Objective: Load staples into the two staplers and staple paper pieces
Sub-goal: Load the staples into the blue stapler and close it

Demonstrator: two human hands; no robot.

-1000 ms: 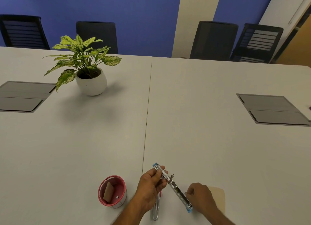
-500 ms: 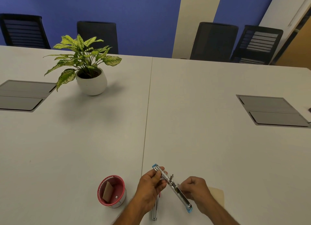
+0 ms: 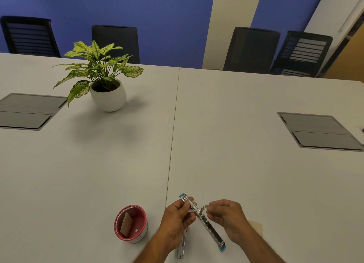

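Note:
An opened metal stapler with blue ends (image 3: 208,226) stretches diagonally above the near table edge. My left hand (image 3: 176,221) grips its upper half between thumb and fingers. My right hand (image 3: 228,216) pinches a small strip of staples (image 3: 206,206) just right of the stapler's hinge. A second stapler (image 3: 182,246), silver with a bit of red, lies on the table under my left wrist, partly hidden. A beige paper piece (image 3: 256,226) lies behind my right hand.
A red mesh cup (image 3: 131,223) with a brown card piece inside stands left of my hands. A potted plant (image 3: 104,79) sits at the far left. Grey cable hatches (image 3: 319,131) are set into the table on both sides. Black chairs line the far edge.
My right hand has risen from the stapler's lower end near the paper to its hinge, and now pinches a staple strip. The left hand keeps its grip.

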